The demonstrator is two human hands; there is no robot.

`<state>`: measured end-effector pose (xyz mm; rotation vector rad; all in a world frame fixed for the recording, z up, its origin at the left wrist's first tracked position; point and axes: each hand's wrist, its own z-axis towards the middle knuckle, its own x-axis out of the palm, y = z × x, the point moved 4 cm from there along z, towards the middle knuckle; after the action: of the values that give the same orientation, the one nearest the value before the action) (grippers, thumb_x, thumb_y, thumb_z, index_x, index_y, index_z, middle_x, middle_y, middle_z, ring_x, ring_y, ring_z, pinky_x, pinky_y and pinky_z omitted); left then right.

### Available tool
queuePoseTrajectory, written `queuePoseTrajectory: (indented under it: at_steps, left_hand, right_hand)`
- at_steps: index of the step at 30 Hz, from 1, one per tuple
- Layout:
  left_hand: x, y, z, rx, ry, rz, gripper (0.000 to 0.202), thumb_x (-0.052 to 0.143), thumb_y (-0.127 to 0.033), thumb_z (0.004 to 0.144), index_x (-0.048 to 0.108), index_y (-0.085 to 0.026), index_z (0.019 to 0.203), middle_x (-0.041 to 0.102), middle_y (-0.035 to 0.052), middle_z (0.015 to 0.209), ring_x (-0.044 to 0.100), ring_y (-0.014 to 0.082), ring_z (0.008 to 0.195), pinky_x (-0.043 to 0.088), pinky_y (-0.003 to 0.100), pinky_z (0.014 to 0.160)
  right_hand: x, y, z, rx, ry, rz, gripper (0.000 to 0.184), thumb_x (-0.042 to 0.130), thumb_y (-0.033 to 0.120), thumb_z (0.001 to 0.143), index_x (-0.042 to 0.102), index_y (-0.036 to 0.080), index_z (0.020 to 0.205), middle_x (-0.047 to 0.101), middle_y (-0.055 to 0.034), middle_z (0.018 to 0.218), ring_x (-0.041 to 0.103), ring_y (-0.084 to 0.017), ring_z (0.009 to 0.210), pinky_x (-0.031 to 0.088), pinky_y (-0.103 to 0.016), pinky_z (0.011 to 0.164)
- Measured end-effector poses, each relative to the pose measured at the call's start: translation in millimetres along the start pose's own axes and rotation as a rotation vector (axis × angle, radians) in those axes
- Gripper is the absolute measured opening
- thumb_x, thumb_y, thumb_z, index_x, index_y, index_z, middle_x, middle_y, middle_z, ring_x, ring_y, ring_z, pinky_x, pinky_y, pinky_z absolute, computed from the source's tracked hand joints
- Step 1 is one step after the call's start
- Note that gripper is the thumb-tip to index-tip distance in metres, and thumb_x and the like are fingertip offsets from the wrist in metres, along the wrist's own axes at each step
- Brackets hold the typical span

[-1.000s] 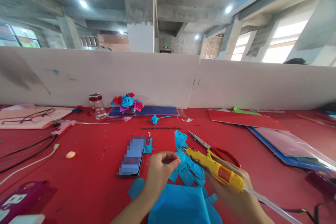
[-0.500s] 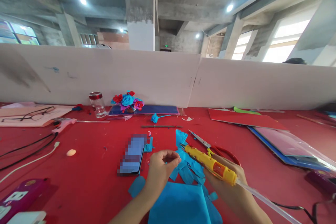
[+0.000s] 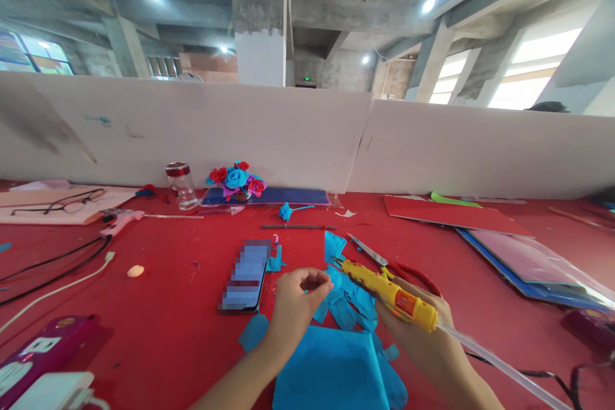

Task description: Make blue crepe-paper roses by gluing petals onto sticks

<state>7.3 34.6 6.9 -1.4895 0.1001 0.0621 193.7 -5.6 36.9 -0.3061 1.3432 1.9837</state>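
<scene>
My right hand (image 3: pixel 418 343) is wrapped round a yellow glue gun (image 3: pixel 384 289), with a long clear glue stick (image 3: pixel 494 364) running out of its back end. The gun's nozzle points left, over a heap of cut blue paper pieces (image 3: pixel 343 315). Just left of the nozzle, my left hand (image 3: pixel 294 304) has thumb and fingers pinched together; whatever they hold is too small or hidden to name. Below both hands lies a folded blue paper sheet (image 3: pixel 331 365). Scissors (image 3: pixel 369 250) with red and yellow handles rest behind the glue gun, partly covered by my right hand.
A phone (image 3: pixel 245 275) lies left of my left hand. Further back are a blue paper flower (image 3: pixel 286 211), a thin stick (image 3: pixel 298 227), a flower bunch (image 3: pixel 237 180) and a glass jar (image 3: pixel 182 189). A pink glue gun (image 3: pixel 120 223) with cables lies left; coloured sheets (image 3: pixel 456 216) lie right.
The view has shifted slightly, so everything sits a little differently in the picture. Both hands keep nearly the same pose, and the glue gun stays in my right hand.
</scene>
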Motion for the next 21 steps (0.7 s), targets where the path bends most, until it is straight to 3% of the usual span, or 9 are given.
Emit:
queuePoseTrajectory:
  at_steps: [7, 21]
  left_hand:
    - [-0.3, -0.1, 0.4, 0.007, -0.002, 0.02, 0.014, 0.063, -0.027, 0.066, 0.066, -0.014, 0.07, 0.069, 0.0075, 0.073, 0.063, 0.0188, 0.069, 0.05, 0.027, 0.064]
    - [0.6, -1.4, -0.2, 0.0, -0.003, 0.042, 0.014, 0.063, -0.028, 0.066, 0.065, -0.015, 0.07, 0.069, 0.008, 0.074, 0.064, 0.0197, 0.07, 0.05, 0.028, 0.064]
  right_hand:
    - [2.5, 0.4, -1.6, 0.066, 0.053, 0.037, 0.014, 0.055, 0.031, 0.064, 0.058, 0.019, 0.058, 0.063, -0.0025, 0.052, 0.057, -0.015, 0.043, 0.045, -0.02, 0.039]
    - [-0.4, 2.5, 1.9, 0.066, 0.006, 0.035, 0.016, 0.057, 0.033, 0.063, 0.055, 0.019, 0.056, 0.055, 0.0005, 0.047, 0.049, -0.011, 0.036, 0.041, -0.02, 0.035]
